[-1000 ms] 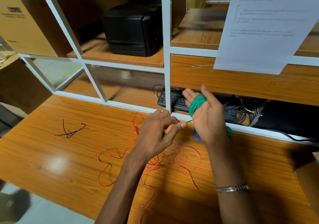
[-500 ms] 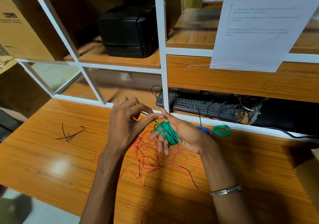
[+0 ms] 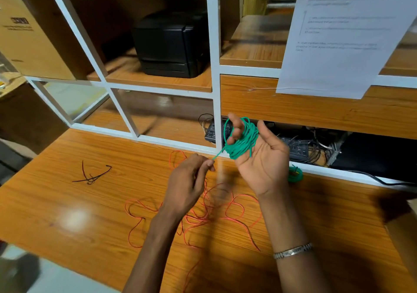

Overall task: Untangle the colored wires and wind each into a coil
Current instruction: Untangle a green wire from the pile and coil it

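Observation:
A green wire is wound in several loops round the fingers of my right hand, which is raised above the desk with its palm toward me. The wire's short free end runs down and left to my left hand, pinched between thumb and fingertips. Beneath both hands a red wire lies in a loose tangle on the wooden desk. A small finished green coil rests on the desk, partly hidden behind my right hand. A short black wire lies at the left.
A white-framed shelf unit rises behind the desk, holding a black printer and a keyboard among cables. A printed sheet hangs at the upper right. Cardboard boxes stand at the far left and right edge.
My right hand has lifted from low over the red tangle and turned its palm toward me with the green loops. My left hand dropped lower and now pinches the short free end.

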The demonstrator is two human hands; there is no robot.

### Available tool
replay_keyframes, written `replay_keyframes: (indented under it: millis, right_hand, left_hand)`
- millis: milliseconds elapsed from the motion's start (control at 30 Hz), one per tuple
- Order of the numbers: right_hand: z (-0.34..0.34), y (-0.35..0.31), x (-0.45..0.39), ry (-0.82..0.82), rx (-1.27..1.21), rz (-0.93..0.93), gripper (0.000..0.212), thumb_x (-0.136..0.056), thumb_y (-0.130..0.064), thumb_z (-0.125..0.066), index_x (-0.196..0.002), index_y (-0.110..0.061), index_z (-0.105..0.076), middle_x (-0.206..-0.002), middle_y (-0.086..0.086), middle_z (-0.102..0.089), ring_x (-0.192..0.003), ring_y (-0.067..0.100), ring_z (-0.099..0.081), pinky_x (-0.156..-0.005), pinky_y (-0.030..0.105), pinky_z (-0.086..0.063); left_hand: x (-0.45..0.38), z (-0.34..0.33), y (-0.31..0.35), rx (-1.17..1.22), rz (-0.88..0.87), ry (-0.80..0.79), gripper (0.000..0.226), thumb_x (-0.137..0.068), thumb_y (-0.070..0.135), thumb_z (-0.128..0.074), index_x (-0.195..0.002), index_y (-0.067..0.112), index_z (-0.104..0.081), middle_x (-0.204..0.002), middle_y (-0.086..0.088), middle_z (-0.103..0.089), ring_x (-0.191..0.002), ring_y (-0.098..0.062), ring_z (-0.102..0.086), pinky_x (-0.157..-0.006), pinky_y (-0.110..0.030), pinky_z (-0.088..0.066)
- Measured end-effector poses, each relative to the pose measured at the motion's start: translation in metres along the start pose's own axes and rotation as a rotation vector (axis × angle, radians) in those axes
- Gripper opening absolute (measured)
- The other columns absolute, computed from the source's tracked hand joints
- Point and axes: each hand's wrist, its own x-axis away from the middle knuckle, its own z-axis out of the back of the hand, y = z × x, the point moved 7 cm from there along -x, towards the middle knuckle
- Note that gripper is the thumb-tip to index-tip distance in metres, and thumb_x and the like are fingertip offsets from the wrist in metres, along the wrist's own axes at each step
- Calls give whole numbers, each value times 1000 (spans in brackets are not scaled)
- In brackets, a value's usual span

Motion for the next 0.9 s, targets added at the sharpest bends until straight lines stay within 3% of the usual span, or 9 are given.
replay_keyframes:
  millis: [100, 267, 433, 567, 633, 700, 733, 800, 900]
  right_hand:
    - [11, 0, -5, 137, 250, 53, 52, -109, -29, -37, -141, 9, -51, -129, 23, -67, -118, 30, -67, -101, 35, -48]
    - [34, 7, -6, 307, 829, -49, 40, -110, -23, -39, -131, 6, -57, -120, 21, -73, -114, 31, -71, -99, 37, -50]
    - [52, 42, 3, 397, 920, -406, 53, -102, -51, -55, -125, -5, -68, -115, 7, -76, -104, 18, -71, -84, 30, -52]
    - [43, 60, 9, 303, 792, -548, 62, -97, -70, -48, -98, -14, -74, -87, 5, -69, -68, 15, -55, -60, 24, -39]
    - [35, 65, 12, 244, 768, -604, 73, -97, -74, -38, -85, -12, -74, -87, 11, -69, -65, 16, -56, -54, 20, -43]
    - [30, 72, 14, 200, 780, -663, 86, -95, -79, -33, -92, -4, -73, -88, 15, -70, -67, 19, -61, -54, 23, -48]
    - [28, 77, 15, 179, 789, -682, 88, -95, -80, -32, -96, -1, -72, -86, 14, -70, -66, 20, -62, -54, 26, -51]
    - [26, 83, 15, 158, 833, -694, 91, -94, -81, -33, -106, 1, -71, -86, 16, -69, -66, 25, -64, -51, 29, -52]
    - [27, 86, 15, 179, 856, -700, 92, -94, -81, -36, -107, 3, -70, -86, 17, -69, -68, 28, -67, -47, 28, -51]
  left_hand:
    - [5, -22, 13, -141, -72, -137, 32, -108, 47, -45, -100, 29, -70, -84, 16, -56, -75, -2, -53, -68, -39, -51]
    - [2, -14, 33, -286, -200, -154, 29, -106, 45, -51, -102, 28, -74, -80, 15, -54, -76, -13, -59, -66, -40, -48]
    - [1, 3, 35, -255, -227, -61, 12, -92, 43, -76, -97, 34, -82, -98, 18, -76, -86, -8, -60, -75, -40, -44]
    - [0, 20, 20, -18, -155, 43, 26, -73, 45, -91, -84, 25, -78, -104, 13, -72, -100, -9, -63, -85, -35, -50]
    - [2, 22, 9, 142, -32, 8, 39, -66, 38, -95, -94, 21, -74, -122, 6, -67, -120, -16, -61, -96, -24, -49]
    - [6, 14, 2, 341, 92, -125, 62, -67, 26, -97, -120, 19, -66, -136, 3, -62, -131, -20, -58, -107, -28, -49]
    - [7, 9, 1, 450, 149, -203, 73, -70, 19, -96, -133, 18, -60, -136, 1, -64, -125, -21, -64, -103, -35, -54]
    - [11, 3, 4, 627, 235, -324, 77, -80, 1, -90, -146, 16, -52, -115, -5, -74, -83, -26, -72, -64, -32, -60]
    - [15, 0, 9, 662, 285, -348, 59, -87, -8, -79, -140, 6, -58, -67, -7, -68, -44, -15, -53, -41, -19, -40]
